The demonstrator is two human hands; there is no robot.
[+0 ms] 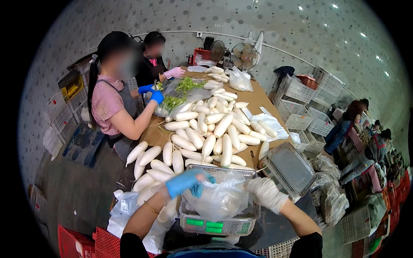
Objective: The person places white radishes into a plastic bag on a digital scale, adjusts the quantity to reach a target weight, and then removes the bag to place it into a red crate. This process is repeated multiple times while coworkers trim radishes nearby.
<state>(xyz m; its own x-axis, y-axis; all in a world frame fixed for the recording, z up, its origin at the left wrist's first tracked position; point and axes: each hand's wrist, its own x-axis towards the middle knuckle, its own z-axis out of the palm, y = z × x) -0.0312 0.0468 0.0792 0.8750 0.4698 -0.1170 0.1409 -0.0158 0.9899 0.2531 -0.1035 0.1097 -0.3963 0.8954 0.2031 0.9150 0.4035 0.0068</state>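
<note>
A clear plastic bag [217, 200] with pale contents sits on the metal pan of a digital scale [215, 225], whose green display is lit. My left hand [186, 182], in a blue glove and slightly blurred, is closed at the left side of the bag's mouth. On the other side, my right hand [267, 193], in a whitish glove, pinches the bag's edge, its fingertips partly hidden. Just beyond the scale lies a large heap of white radishes [211, 124]. Several more radishes [148, 157] are spread along the table's left edge.
Right of the scale is a metal-topped box [292, 170]. White plastic bags [133, 215] lie at lower left, above red crates [105, 241]. Across the table, a co-worker in blue gloves [155, 95] handles radish greens [175, 101]; another wears pink gloves [174, 72]. White crates [301, 90] are stacked behind.
</note>
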